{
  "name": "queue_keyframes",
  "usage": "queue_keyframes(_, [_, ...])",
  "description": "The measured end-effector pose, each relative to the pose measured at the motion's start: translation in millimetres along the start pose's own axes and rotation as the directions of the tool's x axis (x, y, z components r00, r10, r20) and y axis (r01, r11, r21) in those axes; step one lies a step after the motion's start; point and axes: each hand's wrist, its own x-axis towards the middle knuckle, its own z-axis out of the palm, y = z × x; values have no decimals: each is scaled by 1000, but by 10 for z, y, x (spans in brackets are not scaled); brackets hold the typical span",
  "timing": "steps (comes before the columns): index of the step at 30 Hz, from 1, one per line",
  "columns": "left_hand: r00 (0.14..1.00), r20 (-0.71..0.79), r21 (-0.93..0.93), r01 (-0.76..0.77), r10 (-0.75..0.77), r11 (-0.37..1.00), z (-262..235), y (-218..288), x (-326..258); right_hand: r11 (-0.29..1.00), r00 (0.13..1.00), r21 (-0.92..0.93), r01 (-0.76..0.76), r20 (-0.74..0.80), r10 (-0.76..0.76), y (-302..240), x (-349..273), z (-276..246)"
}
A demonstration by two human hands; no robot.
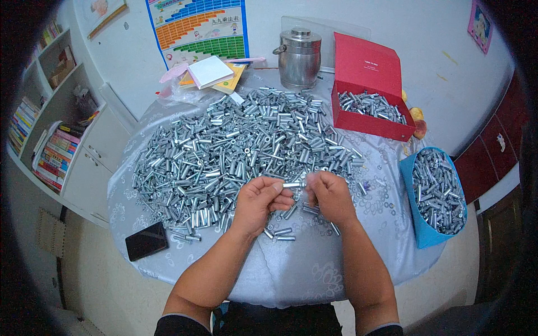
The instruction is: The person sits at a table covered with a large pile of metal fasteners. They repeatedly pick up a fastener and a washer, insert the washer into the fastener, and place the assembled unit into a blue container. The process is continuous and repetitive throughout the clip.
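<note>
Above the near side of a big heap of shiny metal tubes [241, 148], my two hands meet. A single metal sleeve [292, 185] lies level, pinched between the thumb and fingers of my left hand [259, 203]. My right hand [333, 196] is closed at the sleeve's right end; its fingertips are a little blurred, and what they grip is hidden. Below the hands, a few loose tubes [285, 238] rest on the silvery tablecloth [297, 269]. Small rings or washers are scattered to the right of the heap.
An open red box [374, 132] at the back right and a blue bin [427, 239] at the right edge hold similar metal parts. A black phone [147, 241] lies front left. Behind the heap stand a lidded metal pot [300, 59] and a notepad [210, 71] on papers.
</note>
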Motion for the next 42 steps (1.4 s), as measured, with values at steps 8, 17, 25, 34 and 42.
queue_keyframes(8, [1000, 11, -5, -6, 6, 1000, -8, -13, -6, 1000, 1000, 16, -24, 6, 24, 19, -10, 18])
queue_keyframes(17, [999, 34, 36, -22, 21, 999, 113, 42, -49, 999, 1000, 45, 27, -5, -27, -108, -85, 10])
queue_keyframes(25, [978, 210, 154, -52, 18, 987, 515, 114, -184, 972, 979, 158, 172, -140, -150, -216, -588, -230])
queue_keyframes(34, [887, 462, 236, -114, -8, 965, 1206, -234, -109, 966, 894, 76, 246, -403, -195, -78, -1215, -840])
queue_keyframes(42, [837, 542, 228, -64, -72, 972, 1825, -629, -70, 953, 788, 142, 266, -602, -130, 1, -1603, -1339])
